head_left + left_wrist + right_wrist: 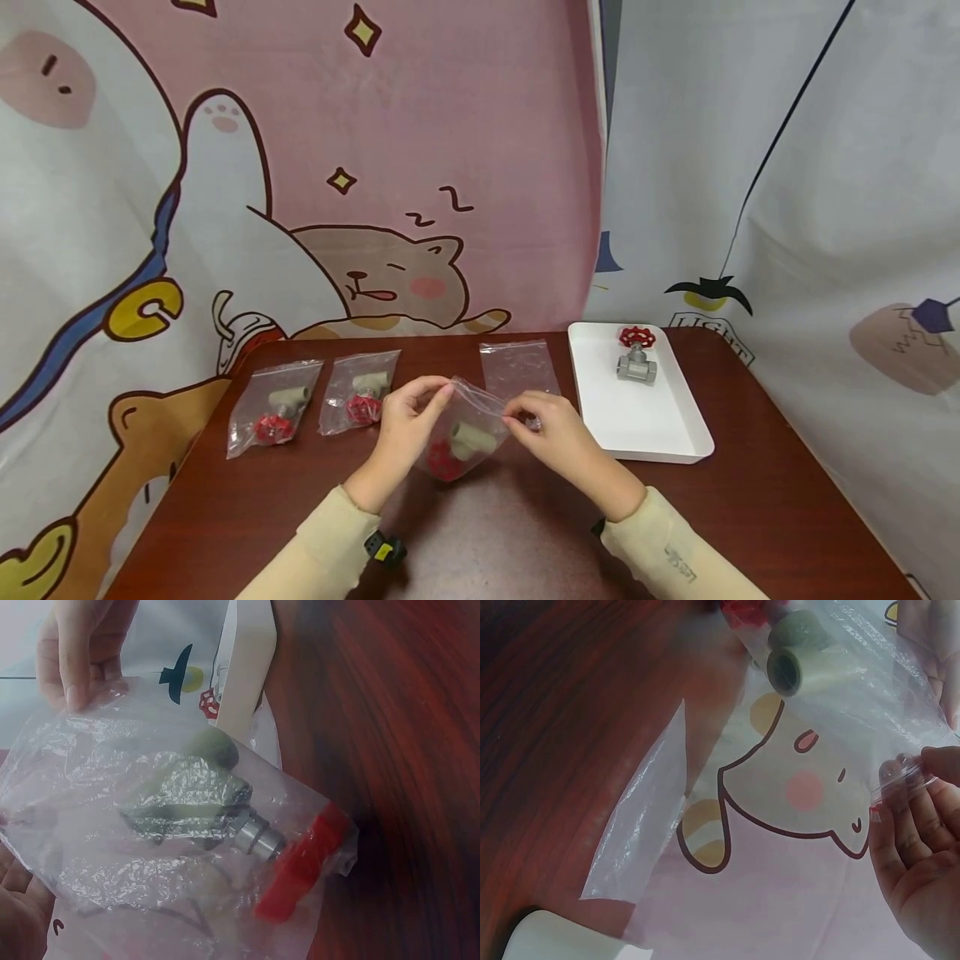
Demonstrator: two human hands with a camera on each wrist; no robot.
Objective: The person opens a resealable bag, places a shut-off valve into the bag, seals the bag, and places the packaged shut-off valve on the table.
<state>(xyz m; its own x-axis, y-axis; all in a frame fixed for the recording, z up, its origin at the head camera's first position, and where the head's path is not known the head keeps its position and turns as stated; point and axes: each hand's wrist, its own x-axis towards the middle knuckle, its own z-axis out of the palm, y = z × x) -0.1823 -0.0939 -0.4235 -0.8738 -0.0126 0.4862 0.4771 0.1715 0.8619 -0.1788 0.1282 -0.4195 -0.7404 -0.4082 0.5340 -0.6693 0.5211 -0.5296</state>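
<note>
A clear zip bag [97, 847] hangs between both hands above the table, its top edge stretched across. Inside it lies a grey-green valve [472, 438] with a red handwheel [304, 862]. My left hand [408, 421] pinches the bag's left top corner between thumb and fingers. With thumb and fingertips, my right hand [551, 425] pinches the right end of the same edge, as the right wrist view shows close up on the zip strip [900, 780].
Two bagged valves, one in a bag [255, 392] and one in a second bag [337, 387], lie at the left. Behind the hands is a flat bag [517, 362]. A white tray [637, 425] at the right holds another valve [636, 367]. Printed cloth hangs behind the table.
</note>
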